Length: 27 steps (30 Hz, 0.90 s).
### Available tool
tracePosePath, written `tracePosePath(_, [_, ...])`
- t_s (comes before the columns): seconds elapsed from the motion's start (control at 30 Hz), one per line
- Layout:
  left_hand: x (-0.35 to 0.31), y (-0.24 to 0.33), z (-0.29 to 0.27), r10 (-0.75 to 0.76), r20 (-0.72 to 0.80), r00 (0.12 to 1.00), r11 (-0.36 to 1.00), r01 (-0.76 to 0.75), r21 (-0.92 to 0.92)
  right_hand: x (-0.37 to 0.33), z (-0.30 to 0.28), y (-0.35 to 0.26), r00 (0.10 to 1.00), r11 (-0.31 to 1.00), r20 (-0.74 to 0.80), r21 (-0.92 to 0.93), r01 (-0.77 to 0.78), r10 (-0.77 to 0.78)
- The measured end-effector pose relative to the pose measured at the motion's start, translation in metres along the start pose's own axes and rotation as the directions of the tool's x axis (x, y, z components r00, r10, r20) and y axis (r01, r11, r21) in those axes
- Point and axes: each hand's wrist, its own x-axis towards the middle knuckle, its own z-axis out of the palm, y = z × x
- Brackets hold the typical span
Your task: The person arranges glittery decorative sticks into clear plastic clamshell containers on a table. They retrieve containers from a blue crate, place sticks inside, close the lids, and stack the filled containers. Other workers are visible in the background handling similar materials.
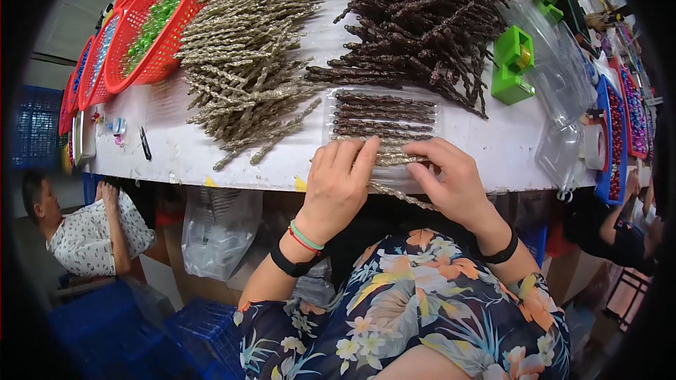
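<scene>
A clear plastic tray [438, 116] lies at the table's front, with a row of dark brown glittery twisted sticks [384, 111] and gold glittery sticks [393, 160] nearer me. My left hand [338, 177] is over the tray's near left part, its fingers bent and close together on the gold sticks. My right hand [452, 176] pinches the right end of the gold sticks between thumb and fingers. Another gold stick [403, 195] slants beneath both hands toward the table edge. My left fingertips partly hide the sticks.
Behind the tray lie a heap of gold sticks [246, 49] and a heap of dark brown sticks [422, 21]. Red baskets [151, 35] with beads stand left, near a pen [145, 143]. A green tape dispenser [512, 67], plastic bags [563, 77] and a blue tray [611, 141] are right. Other people sit at both sides.
</scene>
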Motion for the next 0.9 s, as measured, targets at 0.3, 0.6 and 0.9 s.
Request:
tracePosePath(0.3, [-0.007, -0.012, -0.019, -0.095, -0.098, 0.991, 0.975, 0.073, -0.208, -0.003, -0.003, 0.012, 0.992, 0.989, -0.057, -0.099, 0.107, -0.113])
tracePosePath(0.6, [-0.036, -0.018, -0.013, -0.418, -0.073, 0.905, 0.886, 0.389, -0.253, -0.01, -0.007, 0.013, 0.988, 0.973, -0.039, -0.184, 0.137, -0.147])
tracePosePath(0.9, [-0.036, -0.019, -0.008, -0.398, -0.103, 0.911, 0.894, 0.361, -0.268, -0.016, -0.01, 0.012, 0.986, 0.969, -0.088, -0.216, 0.122, -0.144])
